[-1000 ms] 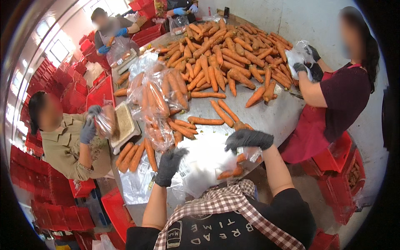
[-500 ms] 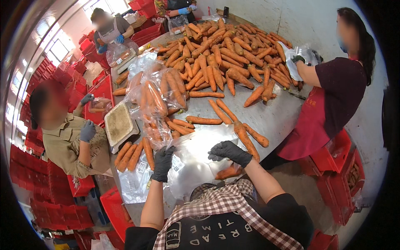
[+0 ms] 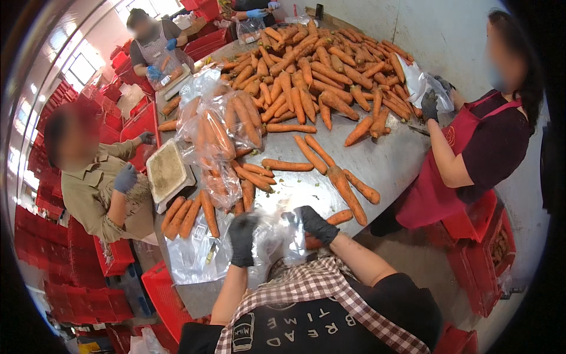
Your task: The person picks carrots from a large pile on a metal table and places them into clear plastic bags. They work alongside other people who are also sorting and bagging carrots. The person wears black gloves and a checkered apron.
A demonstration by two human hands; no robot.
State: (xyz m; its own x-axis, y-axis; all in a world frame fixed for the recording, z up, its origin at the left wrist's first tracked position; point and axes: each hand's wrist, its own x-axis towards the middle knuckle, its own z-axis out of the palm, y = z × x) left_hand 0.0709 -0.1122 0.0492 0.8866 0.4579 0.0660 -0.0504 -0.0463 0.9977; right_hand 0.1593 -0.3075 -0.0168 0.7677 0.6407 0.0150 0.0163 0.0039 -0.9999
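Pinching a clear bag (image 3: 293, 243), seemingly unfilled, in our left hand (image 3: 242, 234) and right hand (image 3: 317, 225) over the counter (image 3: 389, 168)'s near edge, we have filled bags (image 3: 227, 133) at left and a large heap of loose carrots (image 3: 318, 76) left unbagged.

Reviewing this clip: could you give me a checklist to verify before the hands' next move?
1. Clear bag held between left hand and right hand: ok.
2. Both hands gloved: ok, dark gloves.
3. Bag mouth spread open: cannot tell; folds and glare hide it.
4. Table beyond the hands free of loose carrots: not ok, several lie there.
5. Flat bags near the left hand: ok.
6. Left co-worker's raised hand away from the bag: ok.
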